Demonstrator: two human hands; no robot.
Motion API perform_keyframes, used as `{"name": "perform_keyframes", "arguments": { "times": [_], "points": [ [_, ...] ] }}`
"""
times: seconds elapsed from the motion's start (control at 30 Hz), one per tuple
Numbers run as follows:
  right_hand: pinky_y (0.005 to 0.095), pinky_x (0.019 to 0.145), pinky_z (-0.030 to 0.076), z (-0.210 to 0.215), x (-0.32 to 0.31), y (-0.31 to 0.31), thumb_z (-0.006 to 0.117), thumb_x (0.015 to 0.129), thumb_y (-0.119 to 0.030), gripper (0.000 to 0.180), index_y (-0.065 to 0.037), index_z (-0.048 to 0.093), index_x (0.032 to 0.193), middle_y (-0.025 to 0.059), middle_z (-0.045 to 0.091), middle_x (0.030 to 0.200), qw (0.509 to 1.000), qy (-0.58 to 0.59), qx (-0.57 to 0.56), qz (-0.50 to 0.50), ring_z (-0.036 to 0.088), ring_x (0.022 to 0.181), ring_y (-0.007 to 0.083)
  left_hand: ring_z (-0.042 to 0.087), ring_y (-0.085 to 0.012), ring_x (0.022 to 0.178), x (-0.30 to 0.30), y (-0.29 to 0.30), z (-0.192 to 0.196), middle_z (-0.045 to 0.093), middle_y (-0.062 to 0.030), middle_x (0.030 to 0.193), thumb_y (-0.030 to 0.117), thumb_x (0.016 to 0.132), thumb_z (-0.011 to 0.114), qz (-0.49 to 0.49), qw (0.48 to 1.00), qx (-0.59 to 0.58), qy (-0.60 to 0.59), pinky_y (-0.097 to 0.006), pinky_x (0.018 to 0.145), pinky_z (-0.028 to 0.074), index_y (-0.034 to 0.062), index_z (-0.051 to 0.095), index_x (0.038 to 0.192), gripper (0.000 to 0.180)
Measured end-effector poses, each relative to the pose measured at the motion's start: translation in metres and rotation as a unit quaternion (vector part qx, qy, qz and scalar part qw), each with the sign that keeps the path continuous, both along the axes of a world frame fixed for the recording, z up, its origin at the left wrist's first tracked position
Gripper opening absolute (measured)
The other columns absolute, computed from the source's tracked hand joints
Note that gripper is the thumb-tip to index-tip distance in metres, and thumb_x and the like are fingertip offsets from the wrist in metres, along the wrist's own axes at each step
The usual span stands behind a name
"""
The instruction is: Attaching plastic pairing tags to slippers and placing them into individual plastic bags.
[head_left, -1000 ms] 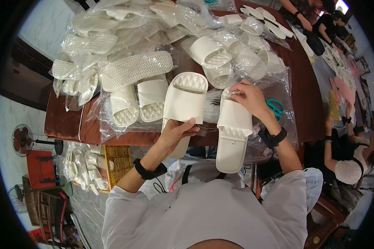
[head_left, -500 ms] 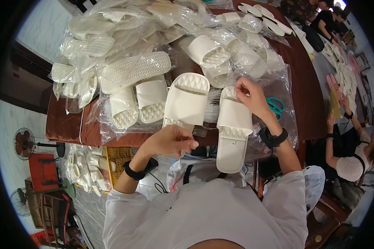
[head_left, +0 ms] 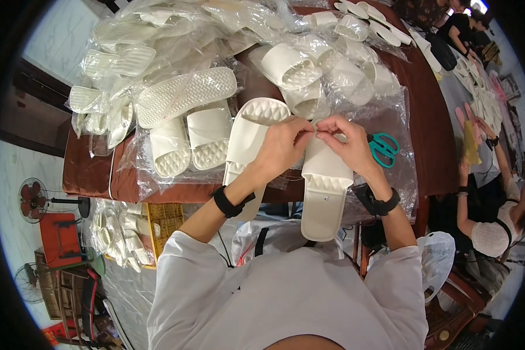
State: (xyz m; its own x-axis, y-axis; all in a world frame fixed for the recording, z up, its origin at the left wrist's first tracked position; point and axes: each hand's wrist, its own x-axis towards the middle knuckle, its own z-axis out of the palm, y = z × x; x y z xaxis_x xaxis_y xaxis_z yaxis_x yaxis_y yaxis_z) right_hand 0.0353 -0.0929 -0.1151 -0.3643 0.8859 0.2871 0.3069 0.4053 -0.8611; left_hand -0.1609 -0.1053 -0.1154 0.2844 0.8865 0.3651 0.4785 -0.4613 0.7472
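Observation:
Two cream slide slippers lie side by side at the table's front edge, heels toward me. My left hand (head_left: 284, 146) reaches across the upper part of the left slipper (head_left: 243, 140), its thumb and fingers pinched together. Right against it, my right hand (head_left: 350, 144) is pinched too, over the toe end of the right slipper (head_left: 322, 201). Their fingertips nearly meet; anything between them is too small to make out. A small dark mark shows on the right slipper's insole. Teal-handled scissors (head_left: 384, 150) lie just right of my right hand.
Bagged slippers (head_left: 186, 96) are heaped over the left and back of the brown-covered table (head_left: 90, 169). Clear plastic (head_left: 394, 116) covers its right part. Below left stands a yellow crate (head_left: 166, 224) beside more bagged slippers. Other people (head_left: 496, 230) work at the right.
My left hand has moved up and right from the left slipper's heel end to meet my right hand. The right hand has shifted slightly down, still pinched.

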Motion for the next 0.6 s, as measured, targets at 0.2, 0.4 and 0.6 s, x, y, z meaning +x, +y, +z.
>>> {"name": "perform_keyframes", "arguments": {
  "times": [0.2,0.4,0.6],
  "points": [
    [0.0293,0.076,0.052,-0.0063,0.0021,-0.0017,0.067,0.085,-0.005,0.012,-0.002,0.063,0.096,0.0074,0.069,0.088,1.0,-0.001,0.006,-0.003,0.065,0.08,0.0163,0.06,-0.0147,0.064,0.0008,-0.0028,0.0025,0.064,-0.0089,0.081,0.005,0.083,0.068,0.01,0.999,-0.029,-0.043,-0.028,0.058,0.047,-0.0003,0.066,0.092,0.011],
    [0.0296,0.076,0.051,-0.0105,0.0002,-0.0036,0.066,0.085,-0.004,0.01,-0.001,0.061,0.093,0.0066,0.065,0.083,1.0,0.01,0.007,-0.011,0.063,0.078,0.0156,0.055,-0.0119,0.06,0.0013,-0.0034,0.0024,0.061,-0.0064,0.078,0.006,0.082,0.068,0.01,0.997,-0.043,-0.057,-0.026,0.056,0.045,0.0009,0.066,0.09,0.01],
    [0.0298,0.074,0.051,-0.0105,0.0,-0.0037,0.066,0.084,-0.003,0.01,-0.001,0.06,0.092,0.0072,0.064,0.082,1.0,0.009,0.006,-0.01,0.063,0.076,0.0161,0.051,-0.0097,0.058,0.002,-0.0051,0.0048,0.059,-0.0052,0.076,0.007,0.079,0.069,0.015,0.996,-0.062,-0.055,-0.025,0.054,0.042,0.0019,0.067,0.089,0.011]
  ]
}}
